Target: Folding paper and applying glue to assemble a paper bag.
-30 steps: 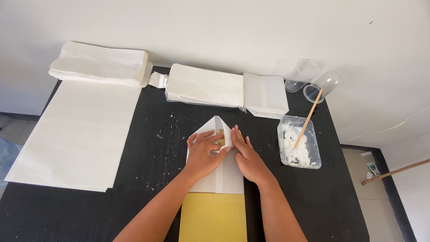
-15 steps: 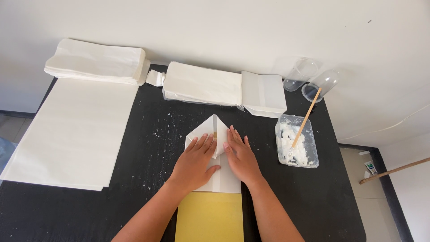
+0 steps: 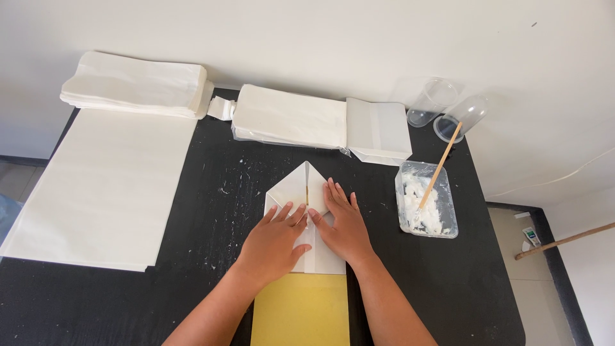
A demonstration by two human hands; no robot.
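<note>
While both hands lie flat on the folded white paper (image 3: 306,192) at the middle of the black table (image 3: 211,211), the step in hand looks like pressing down two glued corner flaps that meet in a point at the far end. Left hand (image 3: 272,240) is open, palm down, fingers spread over the left flap; right hand (image 3: 346,224) is likewise open and flat on the right flap, and neither grips anything. Paper lies partly over a yellow sheet (image 3: 301,311) nearer the person. To the right, near but apart, stands a clear tub (image 3: 426,208) of white paste with a wooden stick (image 3: 439,170) leaning in it, and beyond it two clear cups (image 3: 448,112) lie on their sides. Stacks of white bags (image 3: 320,122) sit along the far edge, another pile (image 3: 134,83) at the far left, and a large white sheet (image 3: 106,189) covers the left side. Judging from this, the next move calls for firm, even pressure along the centre seam so the flaps stay down, with care not to shift the paper off the yellow sheet.
</note>
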